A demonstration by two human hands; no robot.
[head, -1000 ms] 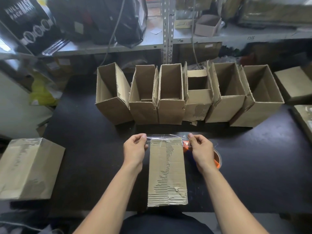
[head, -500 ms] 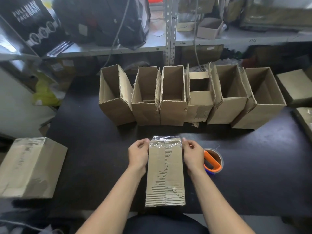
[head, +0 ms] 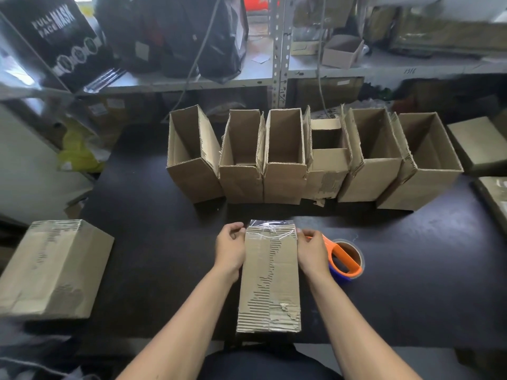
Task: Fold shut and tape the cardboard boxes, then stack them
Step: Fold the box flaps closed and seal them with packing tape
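Observation:
A long closed cardboard box (head: 270, 281) lies lengthwise on the black table (head: 411, 283) in front of me. A strip of clear tape (head: 270, 227) lies across its far end and hangs past the edge. My left hand (head: 230, 248) is at the box's left side near that end, fingers curled and pinching the tape's left end. My right hand (head: 311, 249) mirrors it on the right side, pinching the tape's other end. An orange tape dispenser with a tape roll (head: 345, 259) lies just right of my right hand.
Several open cardboard boxes (head: 285, 160) stand in a row across the back of the table. A closed taped box (head: 52, 270) lies at the left edge. More flat boxes (head: 480, 144) sit at the far right. Metal shelves (head: 279, 50) with bags rise behind.
The tape strip, stretched in the air above the box's far end a second ago, has come down onto the box. Both hands dropped to the box's sides.

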